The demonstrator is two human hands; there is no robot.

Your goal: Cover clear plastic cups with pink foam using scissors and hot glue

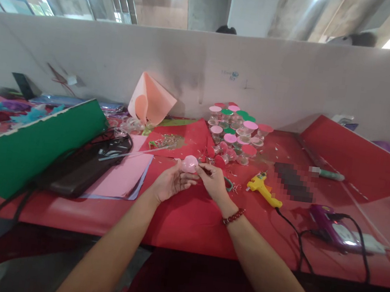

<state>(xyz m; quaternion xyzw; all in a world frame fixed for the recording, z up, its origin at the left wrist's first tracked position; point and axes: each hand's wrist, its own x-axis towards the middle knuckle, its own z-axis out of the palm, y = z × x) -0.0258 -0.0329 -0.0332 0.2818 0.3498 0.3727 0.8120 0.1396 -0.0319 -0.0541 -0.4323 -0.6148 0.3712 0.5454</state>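
Between my two hands, above the red tabletop, is a small round pink disc (190, 164) with a shiny surface. My left hand (173, 181) grips its left side, the other fingers half curled below it. On the right edge, the thumb and fingers of my right hand (211, 179) pinch it. A red bead bracelet (233, 216) circles my right wrist. Just beyond my hands stands a cluster of clear small cups topped with pink, red and green discs (230, 138). Scissors with a green handle (227, 184) lie partly hidden behind my right hand.
A yellow glue gun (263, 188) lies to the right, its cord running towards a purple power box (339, 230). At left are a black bag (86, 166), pink paper sheets (124, 168) and a green board (38, 146). Scraps lie on red paper (196, 139).
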